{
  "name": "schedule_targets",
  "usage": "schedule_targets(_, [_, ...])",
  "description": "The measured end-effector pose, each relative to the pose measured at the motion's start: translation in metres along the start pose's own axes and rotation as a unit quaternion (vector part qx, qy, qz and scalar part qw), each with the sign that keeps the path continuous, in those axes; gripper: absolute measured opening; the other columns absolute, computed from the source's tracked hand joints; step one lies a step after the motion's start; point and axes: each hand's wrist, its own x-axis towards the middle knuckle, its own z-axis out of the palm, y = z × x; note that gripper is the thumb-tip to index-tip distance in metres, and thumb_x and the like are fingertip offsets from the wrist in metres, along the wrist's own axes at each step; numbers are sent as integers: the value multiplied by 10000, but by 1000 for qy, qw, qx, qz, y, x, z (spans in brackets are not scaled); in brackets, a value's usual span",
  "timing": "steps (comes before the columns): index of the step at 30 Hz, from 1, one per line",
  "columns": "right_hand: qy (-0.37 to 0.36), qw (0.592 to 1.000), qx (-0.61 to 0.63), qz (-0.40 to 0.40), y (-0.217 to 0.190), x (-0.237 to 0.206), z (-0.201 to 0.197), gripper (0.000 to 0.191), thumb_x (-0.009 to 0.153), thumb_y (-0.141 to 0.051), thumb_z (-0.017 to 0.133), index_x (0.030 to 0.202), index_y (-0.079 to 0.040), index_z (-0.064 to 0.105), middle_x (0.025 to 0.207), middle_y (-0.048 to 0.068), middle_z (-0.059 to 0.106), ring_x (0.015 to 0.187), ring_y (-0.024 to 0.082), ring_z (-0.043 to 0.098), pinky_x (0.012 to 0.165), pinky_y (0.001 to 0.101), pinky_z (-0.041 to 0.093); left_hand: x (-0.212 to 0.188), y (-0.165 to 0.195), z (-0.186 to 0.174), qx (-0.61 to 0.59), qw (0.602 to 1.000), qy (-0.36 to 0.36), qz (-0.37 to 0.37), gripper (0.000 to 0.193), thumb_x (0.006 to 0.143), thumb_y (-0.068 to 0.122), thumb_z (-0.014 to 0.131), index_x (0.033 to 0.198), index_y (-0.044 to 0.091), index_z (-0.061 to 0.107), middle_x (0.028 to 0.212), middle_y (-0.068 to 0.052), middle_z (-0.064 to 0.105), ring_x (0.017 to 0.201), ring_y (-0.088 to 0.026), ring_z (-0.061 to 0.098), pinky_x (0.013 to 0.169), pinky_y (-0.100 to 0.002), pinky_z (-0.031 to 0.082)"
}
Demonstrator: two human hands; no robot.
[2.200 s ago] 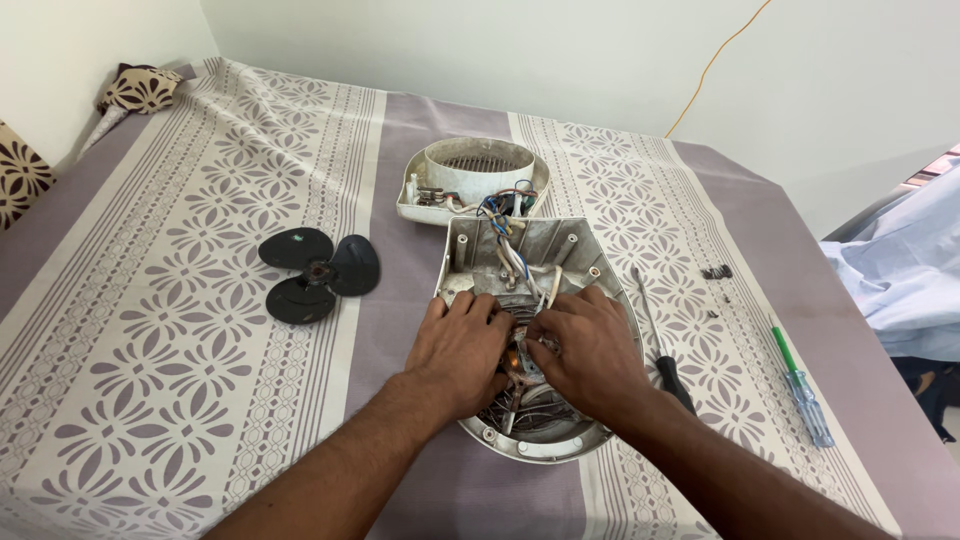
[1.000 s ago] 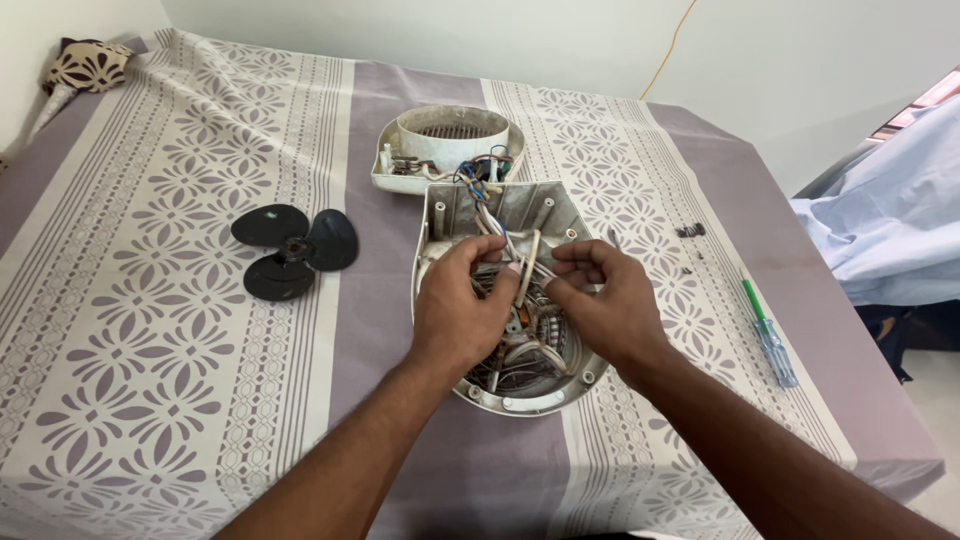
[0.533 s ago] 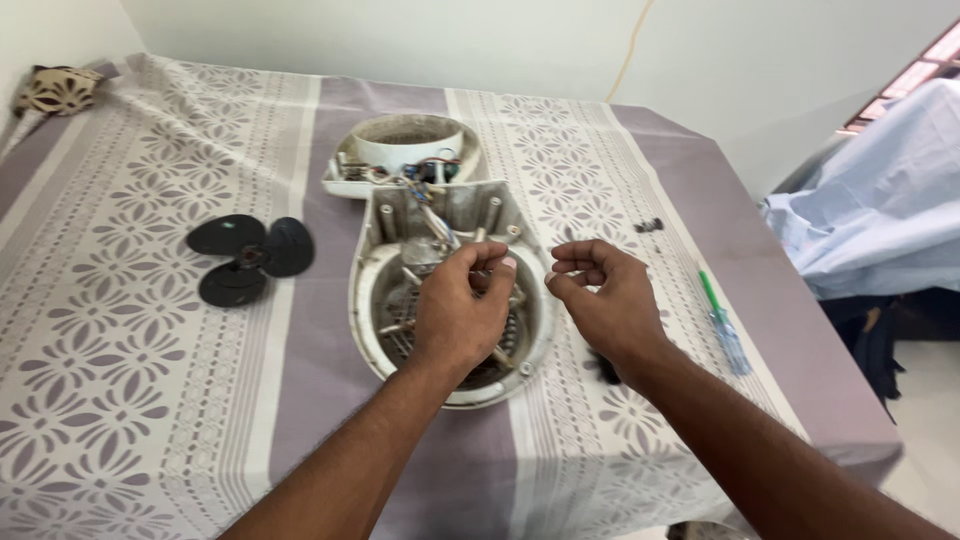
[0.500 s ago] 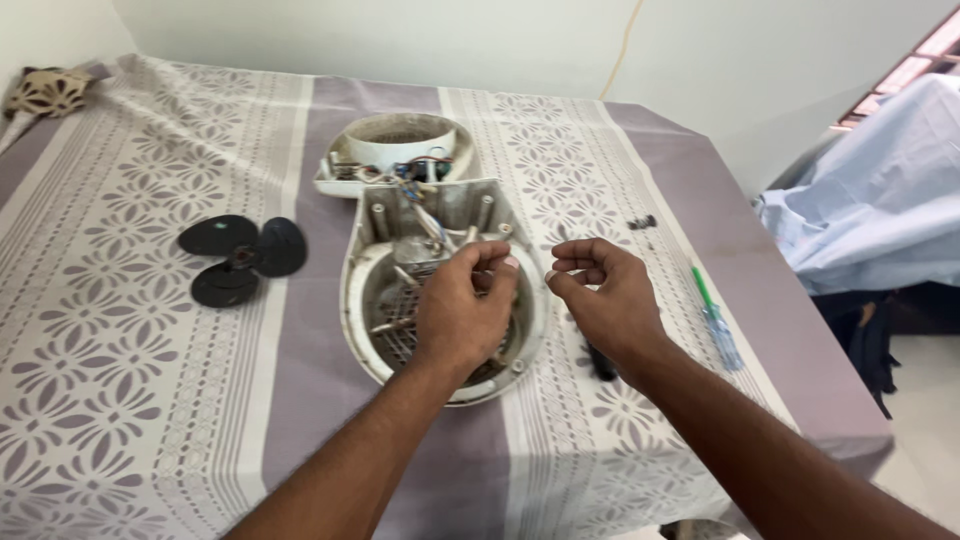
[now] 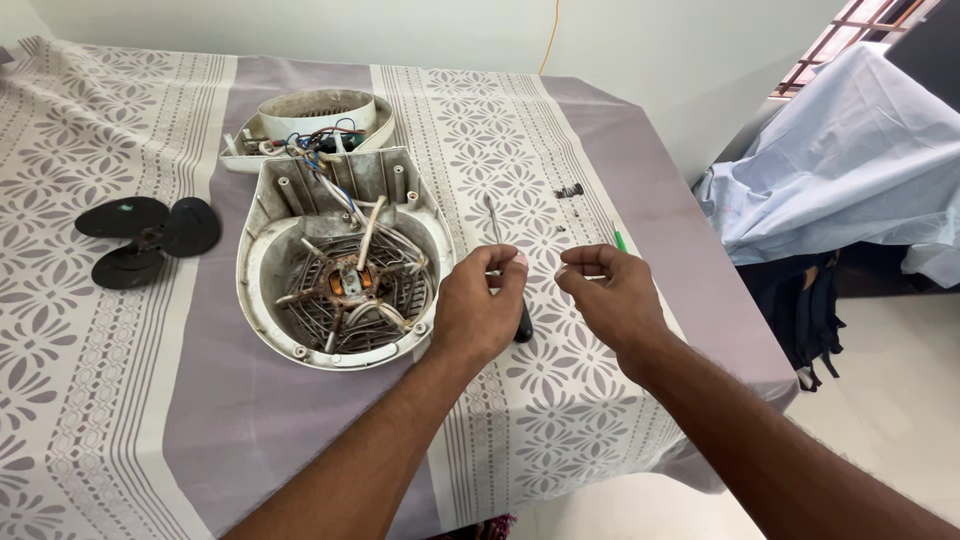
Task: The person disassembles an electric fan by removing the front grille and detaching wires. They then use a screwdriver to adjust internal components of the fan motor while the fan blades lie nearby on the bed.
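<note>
A view from above of a desk (image 5: pixel 120 420) covered with a purple and white patterned cloth; two bare forearms reach in from the bottom edge. The left hand (image 5: pixel 480 312) is curled with fingertips pinched together, and the right hand (image 5: pixel 610 290) is pinched the same way just beside it; whether either grips something small cannot be told. Both hands hover over the cloth to the right of an opened white fan housing (image 5: pixel 340 265), which lies face up and shows a rusty motor frame (image 5: pixel 348 290) and wire grille inside; coloured wires (image 5: pixel 320 165) run from it to a second white shell part (image 5: pixel 305 120) touching its far end. A screwdriver (image 5: pixel 500 240) with a dark handle lies partly under the left hand; a green pen-like tool (image 5: pixel 619 240) peeks out beyond the right hand; a few small dark screws (image 5: pixel 570 190) sit farther off. A black three-bladed fan propeller (image 5: pixel 145 238) rests well to the left. Pale blue fabric (image 5: pixel 840 160) is draped beside the desk at right.
</note>
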Motion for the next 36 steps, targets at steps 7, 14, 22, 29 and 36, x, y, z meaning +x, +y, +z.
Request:
schedule_targets(7, [-49, 998, 0, 42, 12, 15, 4, 323, 876, -172, 705, 1163, -25, 718, 1006, 74, 733, 867, 158, 686, 771, 315, 572, 8, -14, 8, -95, 970, -44, -218, 579, 986, 504, 438, 1297, 69, 659, 1205, -112, 734, 1129, -217, 682, 1008, -392, 502])
schedule_targets(14, [-129, 967, 110, 192, 26, 41, 22, 327, 955, -209, 641, 1199, 8, 669, 1125, 84, 702, 1003, 207, 664, 871, 366, 572, 27, -43, 12, -265, 908, -76, -317, 969, 942, 768, 153, 1565, 45, 316, 1556, -136, 430, 1417, -274, 385, 1178, -480, 319])
schedule_targets(22, [-150, 960, 45, 231, 42, 50, 36, 312, 947, -234, 654, 1193, -53, 718, 1159, 56, 699, 1048, 216, 621, 891, 433, 533, 25, -56, 22, -281, 891, -90, -344, 1001, 917, 796, 116, 1569, 62, 314, 1550, -134, 465, 1413, -276, 444, 1165, -503, 324])
schedule_targets(29, [-152, 967, 25, 203, 59, 51, 40, 307, 915, -199, 700, 1164, -22, 728, 1087, 79, 726, 959, 207, 663, 814, 391, 569, 30, -65, 28, -255, 893, -50, -367, 812, 999, 642, 125, 1500, 96, 456, 1467, -99, 560, 1322, -269, 547, 1103, -494, 422])
schedule_targets(36, [-127, 977, 36, 168, 63, 51, 41, 307, 869, -119, 770, 1153, -18, 713, 936, 72, 749, 788, 153, 696, 733, 303, 573, 33, -67, 33, -271, 896, -74, -344, 680, 1039, 524, 175, 1456, 79, 476, 1450, -86, 591, 1248, -266, 572, 1087, -467, 436])
